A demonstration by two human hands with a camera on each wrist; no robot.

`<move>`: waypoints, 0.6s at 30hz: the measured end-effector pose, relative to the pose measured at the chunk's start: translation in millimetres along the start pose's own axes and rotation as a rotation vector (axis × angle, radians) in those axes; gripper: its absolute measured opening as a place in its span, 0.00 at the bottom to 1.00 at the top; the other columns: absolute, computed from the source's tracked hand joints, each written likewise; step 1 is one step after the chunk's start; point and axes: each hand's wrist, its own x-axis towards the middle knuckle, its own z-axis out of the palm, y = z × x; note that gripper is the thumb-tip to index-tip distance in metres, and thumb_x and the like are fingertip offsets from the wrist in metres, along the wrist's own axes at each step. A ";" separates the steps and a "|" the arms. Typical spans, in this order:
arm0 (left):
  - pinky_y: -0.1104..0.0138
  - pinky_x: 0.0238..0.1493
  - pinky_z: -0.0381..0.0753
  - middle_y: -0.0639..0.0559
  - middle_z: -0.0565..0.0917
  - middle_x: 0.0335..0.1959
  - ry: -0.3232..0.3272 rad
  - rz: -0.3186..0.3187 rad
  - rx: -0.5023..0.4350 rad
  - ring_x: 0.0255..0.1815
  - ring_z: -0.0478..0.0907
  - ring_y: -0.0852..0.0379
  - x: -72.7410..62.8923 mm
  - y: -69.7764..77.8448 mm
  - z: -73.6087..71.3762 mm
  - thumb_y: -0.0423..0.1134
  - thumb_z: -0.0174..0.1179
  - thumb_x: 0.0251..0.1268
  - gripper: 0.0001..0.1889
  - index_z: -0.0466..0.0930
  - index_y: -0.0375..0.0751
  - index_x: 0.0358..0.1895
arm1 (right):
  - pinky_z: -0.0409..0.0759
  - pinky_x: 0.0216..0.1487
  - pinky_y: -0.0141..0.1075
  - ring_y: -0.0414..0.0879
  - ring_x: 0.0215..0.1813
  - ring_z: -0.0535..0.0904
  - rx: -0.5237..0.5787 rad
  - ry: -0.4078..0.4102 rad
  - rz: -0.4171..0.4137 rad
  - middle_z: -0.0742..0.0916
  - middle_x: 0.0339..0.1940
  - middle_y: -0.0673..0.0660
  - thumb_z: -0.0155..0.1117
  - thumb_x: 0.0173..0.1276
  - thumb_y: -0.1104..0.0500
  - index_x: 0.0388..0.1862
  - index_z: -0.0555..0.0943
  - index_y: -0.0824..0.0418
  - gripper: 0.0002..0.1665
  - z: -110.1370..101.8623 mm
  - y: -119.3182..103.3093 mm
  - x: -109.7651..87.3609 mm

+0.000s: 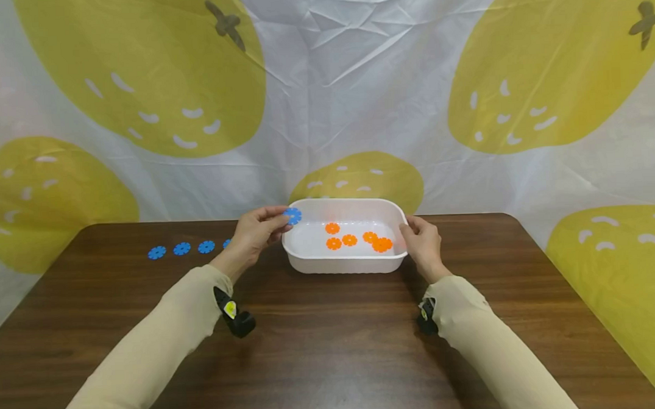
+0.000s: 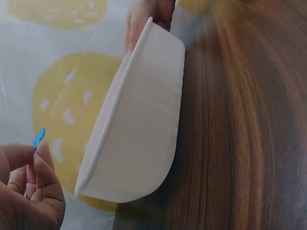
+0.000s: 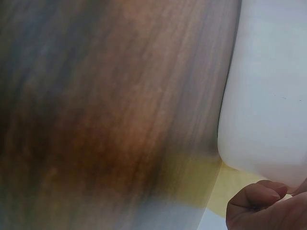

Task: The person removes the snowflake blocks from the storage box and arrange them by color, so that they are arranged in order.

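Observation:
My left hand (image 1: 254, 235) pinches a blue notched disc (image 1: 292, 216) between thumb and fingertips, at the left rim of a white plastic basin (image 1: 346, 265). In the left wrist view the blue disc (image 2: 39, 138) appears edge-on, above the thumb and beside the basin (image 2: 139, 124). At the basin's right end, my right hand (image 1: 424, 243) grips the rim. The right wrist view shows that hand (image 3: 266, 206) at the basin's corner, its fingertips partly out of frame. Several orange notched discs (image 1: 349, 240) lie inside on the basin floor, two of them overlapping at the right.
Several more blue discs (image 1: 182, 248) lie in a row on the brown wooden table (image 1: 333, 344), to the left of the basin; the left wrist partly covers the last one. Behind the table's far edge hangs a white curtain (image 1: 350, 106) with yellow fruit shapes.

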 end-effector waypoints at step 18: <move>0.77 0.30 0.75 0.63 0.81 0.24 0.027 -0.001 -0.009 0.27 0.79 0.68 -2.7 -3.8 -22.3 0.34 0.57 0.65 0.21 0.71 0.33 0.61 | 0.76 0.57 0.45 0.55 0.52 0.75 0.004 -0.010 0.000 0.81 0.54 0.66 0.52 0.71 0.58 0.61 0.73 0.66 0.23 0.8 -0.3 -0.4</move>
